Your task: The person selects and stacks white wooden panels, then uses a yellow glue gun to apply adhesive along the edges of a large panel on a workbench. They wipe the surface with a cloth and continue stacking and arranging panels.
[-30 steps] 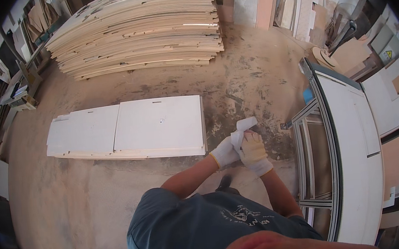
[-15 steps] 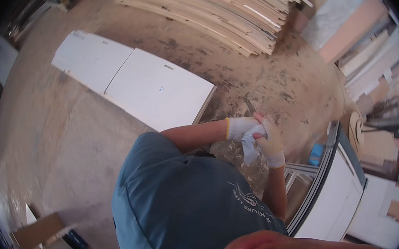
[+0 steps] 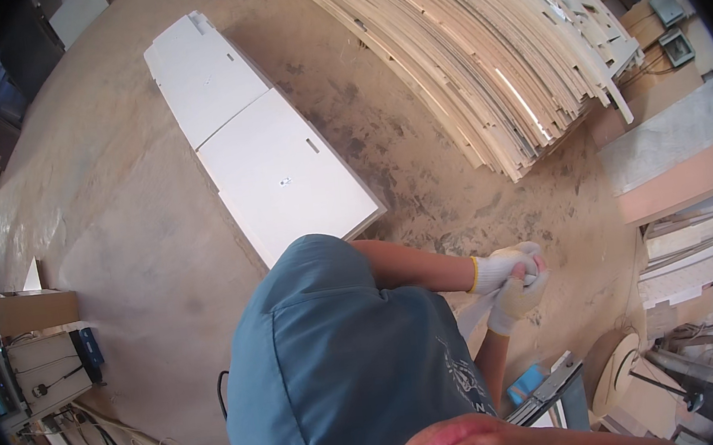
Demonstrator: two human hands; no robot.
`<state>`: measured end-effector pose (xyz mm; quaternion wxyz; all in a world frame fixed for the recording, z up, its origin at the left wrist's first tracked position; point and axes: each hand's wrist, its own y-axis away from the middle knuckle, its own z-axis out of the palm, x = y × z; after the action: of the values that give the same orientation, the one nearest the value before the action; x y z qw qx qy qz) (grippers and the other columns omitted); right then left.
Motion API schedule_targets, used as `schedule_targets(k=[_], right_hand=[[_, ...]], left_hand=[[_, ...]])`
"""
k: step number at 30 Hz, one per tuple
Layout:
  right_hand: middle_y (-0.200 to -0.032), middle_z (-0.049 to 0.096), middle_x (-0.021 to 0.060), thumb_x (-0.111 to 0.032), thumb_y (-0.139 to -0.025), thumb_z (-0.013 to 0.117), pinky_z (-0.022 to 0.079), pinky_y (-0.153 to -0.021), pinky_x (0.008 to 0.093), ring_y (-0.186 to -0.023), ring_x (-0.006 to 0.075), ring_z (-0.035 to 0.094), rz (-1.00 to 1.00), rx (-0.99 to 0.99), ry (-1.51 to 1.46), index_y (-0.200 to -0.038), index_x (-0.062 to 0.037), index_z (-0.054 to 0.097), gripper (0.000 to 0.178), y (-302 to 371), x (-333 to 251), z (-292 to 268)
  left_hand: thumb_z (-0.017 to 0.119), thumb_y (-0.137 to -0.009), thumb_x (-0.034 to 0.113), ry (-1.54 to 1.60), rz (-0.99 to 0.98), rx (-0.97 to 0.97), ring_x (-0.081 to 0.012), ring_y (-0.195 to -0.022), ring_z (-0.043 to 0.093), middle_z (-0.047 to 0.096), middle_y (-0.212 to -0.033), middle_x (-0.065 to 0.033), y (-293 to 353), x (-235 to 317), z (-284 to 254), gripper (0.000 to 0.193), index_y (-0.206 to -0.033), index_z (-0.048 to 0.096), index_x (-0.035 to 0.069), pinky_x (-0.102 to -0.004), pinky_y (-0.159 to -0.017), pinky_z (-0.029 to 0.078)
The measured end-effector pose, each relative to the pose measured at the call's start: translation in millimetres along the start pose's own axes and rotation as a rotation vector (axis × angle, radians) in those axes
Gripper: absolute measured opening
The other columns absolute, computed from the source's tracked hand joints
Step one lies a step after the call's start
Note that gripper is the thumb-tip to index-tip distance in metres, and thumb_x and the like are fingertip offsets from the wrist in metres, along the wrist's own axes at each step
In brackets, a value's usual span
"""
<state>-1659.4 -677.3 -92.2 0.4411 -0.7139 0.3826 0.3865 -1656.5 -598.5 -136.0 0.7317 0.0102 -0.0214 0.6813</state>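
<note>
Below, two gloved hands [image 3: 513, 286] clasped; two white panels [image 3: 253, 129] on floor.

gloved hands [image 3: 513, 286] clasped together | white panels [image 3: 257, 142] on floor | stacked boards [image 3: 485, 44]

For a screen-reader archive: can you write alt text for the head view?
Two white-gloved hands, left hand and right hand, clasp together over a dusty floor. White panels lie ahead, beside a stack of pale boards.
</note>
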Motion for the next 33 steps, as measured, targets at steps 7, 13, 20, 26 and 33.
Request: schedule_targets(k=[7, 13, 20, 26, 33], right_hand=[[-0.087, 0.061, -0.0027, -0.026, -0.104, 0.065, 0.05, -0.073, 0.0287, -0.079, 0.0097, 0.058, 0.636, -0.344, -1.164, -0.104, -0.0118, 0.066, 0.014, -194.1, 71.8, -27.8], [-0.099, 0.068, 0.0074, -0.012, -0.094, 0.067, 0.051, -0.082, 0.0366, -0.088, 0.0215, 0.063, -0.53, -0.296, -0.095, -0.115, -0.0034, 0.066, 0.023, -288.4, 52.6, 24.4], [-0.148, 0.048, 0.0214, -0.008, -0.088, 0.067, 0.041, -0.112, 0.0518, -0.135, 0.0409, 0.049, -0.693, -0.534, 0.179, -0.144, -0.0002, 0.047, 0.06, -339.8, 37.8, 40.7], [-0.157, 0.04, 0.0238, -0.009, -0.096, 0.063, 0.046, -0.112, 0.0421, -0.144, 0.0308, 0.045, 0.047, -0.613, -0.658, -0.158, -0.0003, 0.036, 0.068, -353.3, 90.2, 35.6], [-0.124, 0.067, 0.0134, -0.019, -0.102, 0.059, 0.053, -0.098, 0.0402, -0.112, 0.0273, 0.067, 0.582, -0.463, -0.895, -0.147, -0.006, 0.05, 0.047, -433.4, 107.5, 26.2]], left_hand=[[0.058, -0.106, 0.046, -0.502, 0.226, 0.287, -0.0253, -0.136, 0.051, 0.057, -0.141, -0.0046, -94.3, 83.3, 33.5, 0.056, -0.153, 0.047, 0.018, -0.0505, -0.112, 0.042], [0.058, -0.108, 0.043, -0.263, 0.424, 0.262, -0.0179, -0.113, 0.064, 0.069, -0.121, 0.0011, -161.8, 95.4, 86.4, 0.03, -0.123, 0.064, 0.017, -0.0388, -0.106, 0.048], [0.07, -0.102, 0.026, -0.782, 0.634, 0.534, -0.0169, -0.093, 0.069, 0.073, -0.1, -0.0062, -212.8, 163.1, 104.0, 0.02, -0.107, 0.068, 0.006, -0.0305, -0.082, 0.057], [0.077, -0.097, 0.023, -0.792, 0.605, 0.469, -0.008, -0.061, 0.061, 0.067, -0.073, -0.0012, -269.2, 229.7, 133.6, 0.021, -0.086, 0.071, 0.006, -0.0262, -0.053, 0.05], [0.076, -0.087, 0.023, -1.863, 0.881, -0.168, -0.031, -0.11, 0.069, 0.068, -0.121, -0.0129, -304.3, 267.4, 131.8, 0.039, -0.125, 0.068, 0.016, -0.0417, -0.093, 0.058]])
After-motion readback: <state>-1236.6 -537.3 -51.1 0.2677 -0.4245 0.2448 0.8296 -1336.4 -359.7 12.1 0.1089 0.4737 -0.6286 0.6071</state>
